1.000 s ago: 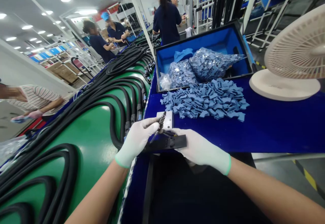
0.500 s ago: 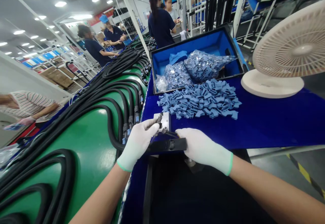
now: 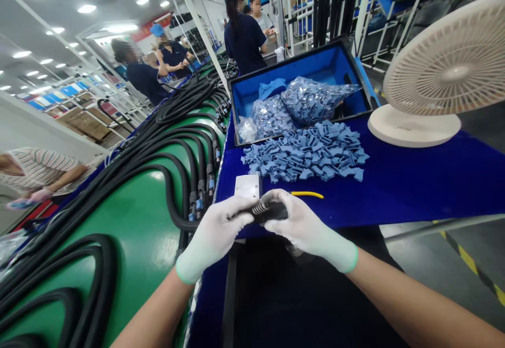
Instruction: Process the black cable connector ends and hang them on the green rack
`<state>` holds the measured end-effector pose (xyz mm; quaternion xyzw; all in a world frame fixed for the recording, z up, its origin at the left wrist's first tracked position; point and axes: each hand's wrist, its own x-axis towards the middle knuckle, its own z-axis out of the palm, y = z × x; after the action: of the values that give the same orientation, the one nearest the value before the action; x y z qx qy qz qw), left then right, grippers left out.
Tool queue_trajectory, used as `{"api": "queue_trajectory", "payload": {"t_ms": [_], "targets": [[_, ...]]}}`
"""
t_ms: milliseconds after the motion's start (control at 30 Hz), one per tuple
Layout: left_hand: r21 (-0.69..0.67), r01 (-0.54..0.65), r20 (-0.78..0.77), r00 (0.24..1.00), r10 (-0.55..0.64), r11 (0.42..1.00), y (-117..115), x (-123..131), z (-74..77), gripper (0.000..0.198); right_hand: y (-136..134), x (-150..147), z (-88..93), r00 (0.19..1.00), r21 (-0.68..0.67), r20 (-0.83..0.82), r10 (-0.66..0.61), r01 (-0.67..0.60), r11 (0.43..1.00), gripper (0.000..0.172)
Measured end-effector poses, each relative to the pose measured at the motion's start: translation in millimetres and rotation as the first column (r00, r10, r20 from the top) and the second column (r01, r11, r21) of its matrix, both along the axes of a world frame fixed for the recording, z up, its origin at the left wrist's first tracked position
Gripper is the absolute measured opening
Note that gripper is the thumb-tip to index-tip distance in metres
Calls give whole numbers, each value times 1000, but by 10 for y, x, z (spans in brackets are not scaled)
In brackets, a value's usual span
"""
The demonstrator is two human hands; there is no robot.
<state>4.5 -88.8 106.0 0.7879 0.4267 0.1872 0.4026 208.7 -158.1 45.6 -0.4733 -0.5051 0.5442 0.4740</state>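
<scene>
Both of my hands wear white gloves and meet near the table's front edge. My left hand (image 3: 221,227) is closed on a black cable end with a ribbed sleeve (image 3: 259,209), pinched between thumb and fingers. Curled round a dark part (image 3: 278,211) at the tip of that cable end is my right hand (image 3: 295,227); the fingers hide most of the part, and its kind is unclear. Just behind them sits a small white block (image 3: 248,186). A curved yellow handle (image 3: 307,195) shows beyond my right hand. Past the block lies a heap of blue plastic clips (image 3: 307,153).
A blue crate (image 3: 335,66) with bags of clips (image 3: 317,100) stands behind the heap. To the right is a beige fan (image 3: 453,74). Thick black cables (image 3: 158,127) run along the green conveyor (image 3: 134,216) on the left. Several co-workers (image 3: 244,37) stand farther off.
My hands have come together; the ribbed end has dropped from upright in front of the white block to lying between them. My right hand has left the black bar, and the yellow handle has come into view.
</scene>
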Motion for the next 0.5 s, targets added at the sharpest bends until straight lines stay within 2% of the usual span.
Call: {"api": "queue_trajectory", "payload": {"t_ms": [67,200,333,367,433,500], "targets": [[62,91,-21,996,-90,994,-34,-12,-43,28,25,-10,15,1000,26,-18,17,-16,1000,58],[165,154,-64,987,-145,974,-88,-16,-125,32,58,-16,-10,998,43,-37,53,-52,998,76],[315,288,-158,955,-250,904,-117,-37,-172,32,79,-28,-69,978,-2,-167,128,-130,992,85],[317,317,-163,947,-278,894,-108,-46,-185,31,78,-30,-76,966,-12,-211,150,-156,988,87],[238,271,-105,962,-253,933,-63,-53,-220,35,67,-31,-70,956,-13,-247,161,-169,985,87],[61,122,-10,993,-122,991,11,-39,-265,66,52,-29,-41,970,22,-203,131,-130,991,83]]}}
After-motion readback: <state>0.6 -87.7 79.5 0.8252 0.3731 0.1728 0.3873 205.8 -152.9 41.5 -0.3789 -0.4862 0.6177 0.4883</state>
